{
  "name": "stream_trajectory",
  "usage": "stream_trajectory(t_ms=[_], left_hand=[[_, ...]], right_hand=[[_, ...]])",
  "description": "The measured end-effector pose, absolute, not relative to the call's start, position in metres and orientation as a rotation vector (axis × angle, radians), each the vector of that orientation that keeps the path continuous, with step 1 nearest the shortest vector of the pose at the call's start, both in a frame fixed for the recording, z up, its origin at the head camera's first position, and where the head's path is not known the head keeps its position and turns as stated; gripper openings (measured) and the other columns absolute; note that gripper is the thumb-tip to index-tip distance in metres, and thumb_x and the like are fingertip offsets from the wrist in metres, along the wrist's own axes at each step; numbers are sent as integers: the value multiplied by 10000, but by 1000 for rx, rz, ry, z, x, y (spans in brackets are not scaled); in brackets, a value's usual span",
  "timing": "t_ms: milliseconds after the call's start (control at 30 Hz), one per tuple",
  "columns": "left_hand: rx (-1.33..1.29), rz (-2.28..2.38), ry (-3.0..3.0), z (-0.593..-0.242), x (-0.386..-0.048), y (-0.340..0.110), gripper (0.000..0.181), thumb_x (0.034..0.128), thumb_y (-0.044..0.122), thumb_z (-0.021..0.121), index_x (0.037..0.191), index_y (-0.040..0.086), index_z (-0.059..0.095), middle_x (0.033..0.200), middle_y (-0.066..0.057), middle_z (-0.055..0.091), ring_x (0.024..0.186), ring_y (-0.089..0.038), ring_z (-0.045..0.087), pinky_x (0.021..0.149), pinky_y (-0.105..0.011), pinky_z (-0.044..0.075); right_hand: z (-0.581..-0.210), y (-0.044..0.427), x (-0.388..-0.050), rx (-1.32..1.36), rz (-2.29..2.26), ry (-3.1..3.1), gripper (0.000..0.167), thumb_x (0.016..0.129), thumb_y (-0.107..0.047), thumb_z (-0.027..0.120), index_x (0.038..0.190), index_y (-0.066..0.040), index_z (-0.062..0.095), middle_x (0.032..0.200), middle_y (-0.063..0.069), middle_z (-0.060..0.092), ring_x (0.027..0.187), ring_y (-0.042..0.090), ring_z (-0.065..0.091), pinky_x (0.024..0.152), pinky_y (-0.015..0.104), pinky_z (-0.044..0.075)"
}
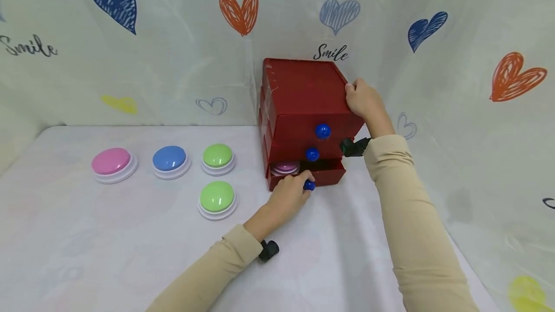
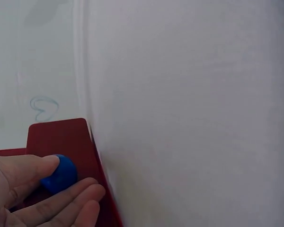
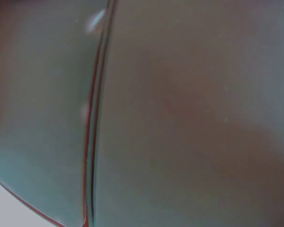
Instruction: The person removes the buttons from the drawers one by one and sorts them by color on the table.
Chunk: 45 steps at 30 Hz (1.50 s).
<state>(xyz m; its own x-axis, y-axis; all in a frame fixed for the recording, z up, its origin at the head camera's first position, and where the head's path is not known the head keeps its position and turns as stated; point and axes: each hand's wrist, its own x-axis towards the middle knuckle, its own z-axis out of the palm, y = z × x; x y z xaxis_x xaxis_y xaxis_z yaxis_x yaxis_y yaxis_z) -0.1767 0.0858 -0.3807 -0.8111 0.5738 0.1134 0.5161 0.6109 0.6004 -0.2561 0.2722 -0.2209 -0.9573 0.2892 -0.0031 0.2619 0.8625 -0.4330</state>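
A red drawer cabinet [image 1: 310,85] with blue round knobs stands against the back cloth. Its bottom drawer [image 1: 329,176] is pulled partly out, and a pink push-button light [image 1: 286,167] on a white base sits inside it at the left. My left hand [image 1: 286,200] pinches the blue knob [image 2: 61,175] of that drawer between thumb and fingers. At the cabinet's upper right edge, my right hand [image 1: 366,102] grips the side, its fingertips partly hidden. The right wrist view holds only red cabinet panels [image 3: 189,113], close up, with a seam between them.
Left of the cabinet, on the white-covered table [image 1: 130,235], are a pink button [image 1: 111,161], a blue button [image 1: 169,158] and two green buttons, one behind [image 1: 218,155] and one in front [image 1: 217,197]. A heart-printed cloth [image 1: 173,52] hangs behind.
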Motion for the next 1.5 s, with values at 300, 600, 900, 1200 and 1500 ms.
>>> stream_trajectory(t_ms=[300, 600, 900, 1200, 1500], left_hand=[[1007, 866, 2766, -379, -173, 82, 227, 871, 158, 651, 1091, 129, 603, 1038, -60, 692, 802, -179, 674, 698, -271, 555], [1069, 730, 2792, -375, -166, 81, 225, 858, 184, 669, 1065, 137, 592, 969, -45, 691, 750, -165, 649, 681, -259, 551], [1107, 690, 2799, -373, -160, 82, 216, 858, 187, 670, 1052, 134, 591, 924, -35, 687, 728, -149, 623, 641, -226, 535], [1118, 649, 2817, -375, -152, 83, 191, 853, 187, 674, 1012, 139, 579, 841, -28, 669, 662, -138, 590, 558, -203, 496], [1163, 611, 2851, -376, -145, 84, 157, 849, 166, 672, 957, 136, 561, 735, -24, 632, 586, -126, 541, 486, -181, 437]], right_hand=[[-221, 273, -255, -430, 667, -2950, 455, 1007, -341, 207, 1189, 14, 425, 1049, 197, 497, 966, 338, 492, 852, 459, 412], [-221, 270, -254, -481, 686, -2949, 480, 1006, -356, 208, 1246, 5, 416, 1104, 206, 515, 987, 337, 512, 878, 468, 432], [-219, 267, -256, -519, 635, -2966, 515, 1007, -346, 190, 1307, 19, 394, 1171, 230, 521, 1045, 363, 504, 925, 500, 414], [-218, 266, -257, -536, 609, -2986, 526, 1008, -336, 178, 1342, 29, 356, 1225, 250, 508, 1086, 391, 497, 959, 516, 400], [-219, 267, -258, -545, 610, -2999, 532, 1008, -334, 170, 1354, 32, 341, 1245, 259, 500, 1110, 404, 495, 973, 519, 391]])
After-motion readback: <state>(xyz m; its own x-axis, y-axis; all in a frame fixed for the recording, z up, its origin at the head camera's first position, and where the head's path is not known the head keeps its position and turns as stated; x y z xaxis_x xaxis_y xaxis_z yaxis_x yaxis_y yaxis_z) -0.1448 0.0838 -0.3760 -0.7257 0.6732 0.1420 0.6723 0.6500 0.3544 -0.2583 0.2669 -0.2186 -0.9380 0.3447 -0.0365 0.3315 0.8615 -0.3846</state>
